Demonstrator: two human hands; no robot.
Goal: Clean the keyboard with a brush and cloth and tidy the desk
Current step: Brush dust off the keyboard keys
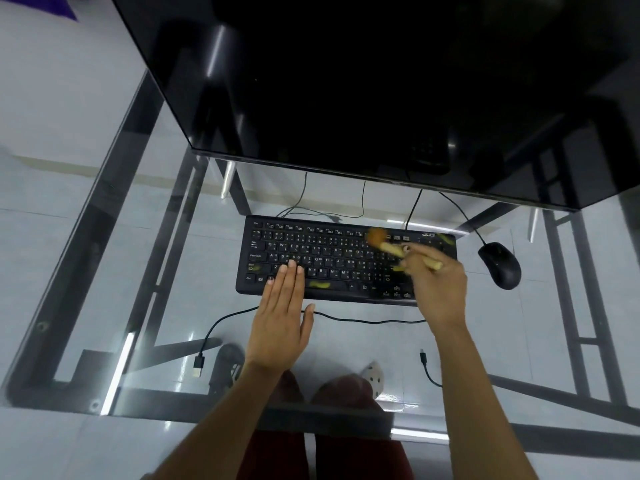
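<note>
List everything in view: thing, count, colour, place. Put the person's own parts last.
keyboard: one, black, middle of the desk.
brush: one, tan handle, orange bristles, blurred, over the keyboard's right part.
debris bits: several, yellow-green, on the keys.
mouse: one, black, right of the keyboard.
monitor: one, black, behind the keyboard.
loose cables: two, black, near the front of the desk.
glass desk: one, clear, dark frame.
left hand: flat on the keyboard's lower left.
right hand: holds the brush.
</note>
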